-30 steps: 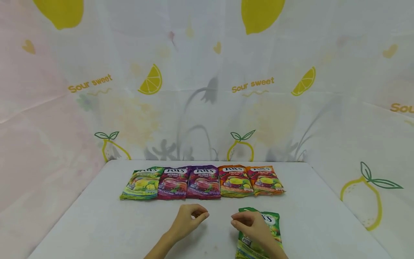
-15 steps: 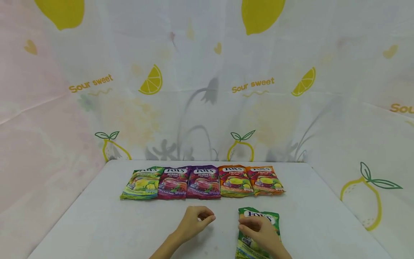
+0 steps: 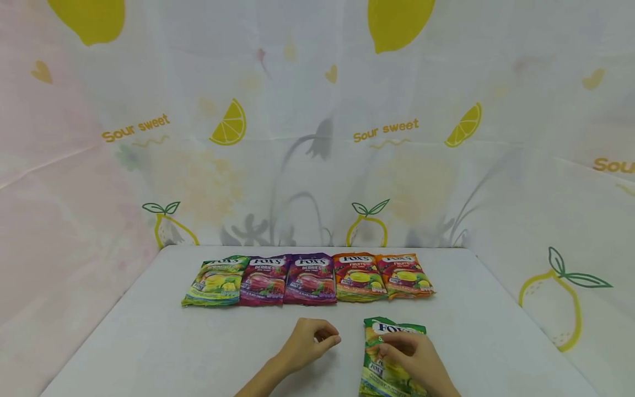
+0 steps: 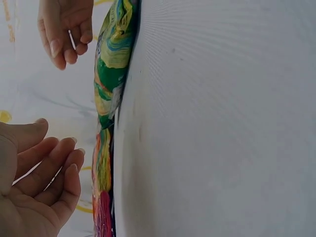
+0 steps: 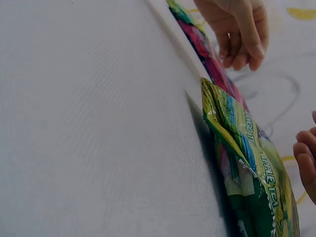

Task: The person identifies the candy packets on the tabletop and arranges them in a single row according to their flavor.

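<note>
A green Fox's candy bag [image 3: 373,381] lies face up near the front of the white table. Over its right part hovers my right hand [image 3: 419,355], fingers loosely bent, thumb apart from them and nothing between. That hand hides much of the bag's front. To the left of the bag is my left hand [image 3: 311,344], also loosely curled and holding nothing. In the left wrist view the left palm [image 4: 37,197] faces up to the camera, its fingers apart from the bag [image 4: 112,64]. The right wrist view has the bag's lower end [image 5: 247,148] close by, with the right fingertips [image 5: 307,158] at the edge.
Across the back of the table [image 3: 198,342] runs a row of candy bags: a yellow-green one [image 3: 216,282], two purple berries bags [image 3: 263,281], and two orange fruits bags [image 3: 359,278]. Neighbours touch or overlap slightly. A lemon-printed cloth [image 3: 307,182] hangs behind and along the sides.
Both hands have drifted to the right, the right one uncovering more of the green bag's top left. The bags lie where they were.
</note>
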{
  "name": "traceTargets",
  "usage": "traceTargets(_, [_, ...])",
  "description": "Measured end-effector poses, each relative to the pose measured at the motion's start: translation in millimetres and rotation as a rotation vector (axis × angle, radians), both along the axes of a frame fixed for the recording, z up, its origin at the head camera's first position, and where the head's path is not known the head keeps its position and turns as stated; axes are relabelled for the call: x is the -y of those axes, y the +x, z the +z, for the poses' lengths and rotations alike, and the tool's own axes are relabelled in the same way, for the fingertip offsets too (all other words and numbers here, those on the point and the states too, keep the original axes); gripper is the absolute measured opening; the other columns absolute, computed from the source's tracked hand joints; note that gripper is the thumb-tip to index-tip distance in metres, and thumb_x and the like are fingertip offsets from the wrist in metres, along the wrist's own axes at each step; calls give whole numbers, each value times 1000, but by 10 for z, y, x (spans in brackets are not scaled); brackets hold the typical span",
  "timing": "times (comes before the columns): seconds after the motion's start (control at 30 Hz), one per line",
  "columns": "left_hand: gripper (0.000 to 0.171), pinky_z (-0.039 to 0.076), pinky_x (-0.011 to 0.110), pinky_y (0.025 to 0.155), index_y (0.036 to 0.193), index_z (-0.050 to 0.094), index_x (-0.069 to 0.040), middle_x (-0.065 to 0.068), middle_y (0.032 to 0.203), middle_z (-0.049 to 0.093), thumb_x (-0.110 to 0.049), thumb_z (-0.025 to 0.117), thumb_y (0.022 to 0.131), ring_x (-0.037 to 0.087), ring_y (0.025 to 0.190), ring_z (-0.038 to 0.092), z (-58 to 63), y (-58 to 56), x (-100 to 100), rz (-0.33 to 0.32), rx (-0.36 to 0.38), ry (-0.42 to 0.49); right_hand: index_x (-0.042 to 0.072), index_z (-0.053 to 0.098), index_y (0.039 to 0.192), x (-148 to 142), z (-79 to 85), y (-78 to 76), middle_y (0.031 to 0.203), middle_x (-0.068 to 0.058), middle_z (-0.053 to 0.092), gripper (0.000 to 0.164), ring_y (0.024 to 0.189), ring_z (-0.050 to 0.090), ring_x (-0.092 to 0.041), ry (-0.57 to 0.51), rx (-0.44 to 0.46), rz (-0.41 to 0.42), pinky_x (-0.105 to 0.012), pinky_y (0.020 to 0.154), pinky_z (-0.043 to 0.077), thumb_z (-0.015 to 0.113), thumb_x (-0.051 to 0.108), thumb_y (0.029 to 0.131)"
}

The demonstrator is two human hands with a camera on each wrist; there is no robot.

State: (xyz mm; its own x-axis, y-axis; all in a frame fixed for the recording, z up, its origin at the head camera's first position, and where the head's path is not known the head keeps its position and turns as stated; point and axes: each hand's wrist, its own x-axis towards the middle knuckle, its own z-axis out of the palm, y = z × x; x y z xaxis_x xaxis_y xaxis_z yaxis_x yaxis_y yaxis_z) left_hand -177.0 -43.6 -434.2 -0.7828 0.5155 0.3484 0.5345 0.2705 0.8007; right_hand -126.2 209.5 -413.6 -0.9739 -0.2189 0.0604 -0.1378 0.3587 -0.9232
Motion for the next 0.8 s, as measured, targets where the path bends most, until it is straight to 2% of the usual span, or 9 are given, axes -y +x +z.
traceTargets(0.5, [18,48,17,60,90,69,3,5,78,70,-14,68,86,0,65,58,46,-27,-135,-79,104,-52,-14,62,107,-160,-16,95,100,-21,67,34,79,67,-13,37,32,-58,-24,69,54,60,16,92])
traceTargets(0.8, [22,47,16,60,93,68,5,2,76,69,-15,70,84,-1,63,56,66,-48,-236,-109,139,-135,-15,62,105,-268,-36,123,95,-21,68,33,75,67,-12,63,19,-91,-24,66,54,62,14,90])
